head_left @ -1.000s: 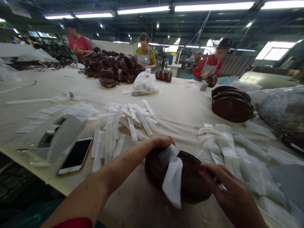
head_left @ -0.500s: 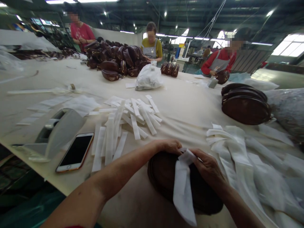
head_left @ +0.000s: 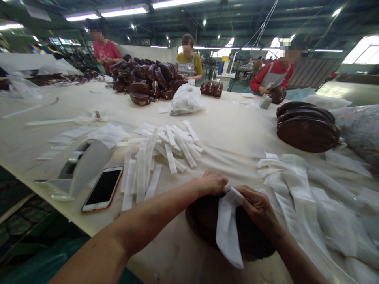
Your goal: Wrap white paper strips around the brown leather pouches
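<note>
A dark brown oval bag (head_left: 201, 221) rests on the table close in front of me. Over its top edge hangs a white strip (head_left: 227, 236), its long end trailing down the near side. My left hand (head_left: 213, 183) is closed at the bag's top, fingertips beside the strip's upper end; what they pinch is hidden. From the other side my right hand (head_left: 259, 205) is closed on the strip, its thumb against it and the palm over the bag's right part.
Cut white strips (head_left: 166, 150) lie beyond my left forearm, near a phone (head_left: 102, 188) and a tape dispenser (head_left: 85, 167). Longer white bands (head_left: 299, 193) lie at right. Brown bags (head_left: 308, 134) stand behind them; more are heaped (head_left: 148, 79) farther back. Co-workers (head_left: 189, 61) stand across the table.
My left hand has shifted slightly and its fingers look more tightly curled. The bag's lower edge sits a little higher in view. The view has turned slightly, moving the left-side objects rightward.
</note>
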The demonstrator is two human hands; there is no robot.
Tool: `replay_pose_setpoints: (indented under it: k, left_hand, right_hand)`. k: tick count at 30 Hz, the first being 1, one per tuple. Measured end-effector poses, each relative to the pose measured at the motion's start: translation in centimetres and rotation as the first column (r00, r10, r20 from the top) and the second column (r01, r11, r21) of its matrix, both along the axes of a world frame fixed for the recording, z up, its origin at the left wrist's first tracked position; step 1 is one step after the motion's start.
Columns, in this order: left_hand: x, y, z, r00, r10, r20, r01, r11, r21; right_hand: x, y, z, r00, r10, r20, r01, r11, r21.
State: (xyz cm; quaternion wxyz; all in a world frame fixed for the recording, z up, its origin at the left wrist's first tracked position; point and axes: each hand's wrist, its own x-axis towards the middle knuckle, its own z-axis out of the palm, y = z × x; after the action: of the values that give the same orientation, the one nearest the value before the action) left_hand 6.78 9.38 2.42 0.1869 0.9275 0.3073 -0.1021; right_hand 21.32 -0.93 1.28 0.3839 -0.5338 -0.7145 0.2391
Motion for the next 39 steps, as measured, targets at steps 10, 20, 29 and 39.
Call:
replay_pose_setpoints:
  k: [10,20,29,39]
  left_hand:
    - [-0.4,-1.7,0.2,0.988,0.120,0.094,-0.132,0.982,0.136]
    - [-6.1,-8.5,1.5,0.839,0.006,0.544,-0.060,0.995,0.081]
    - [-6.6,-10.5,-0.7,0.750,-0.182,0.636,0.090,0.981,0.174]
    - [-6.7,-10.5,-1.4,0.782,-0.259,0.567,0.083,0.945,0.316]
  right_hand:
    - [-0.3,-1.7,0.1,0.992,0.088,0.085,-0.084,0.995,-0.050]
    - [-0.4,-1.8,-0.6,0.992,0.078,0.097,-0.079,0.997,0.011]
    - [-0.5,-2.2,-1.1,0.950,-0.004,0.312,-0.103,0.939,0.327]
    - [-1.2,-4.1,-0.2,0.874,-0.033,0.484,-0.223,0.859,0.461]
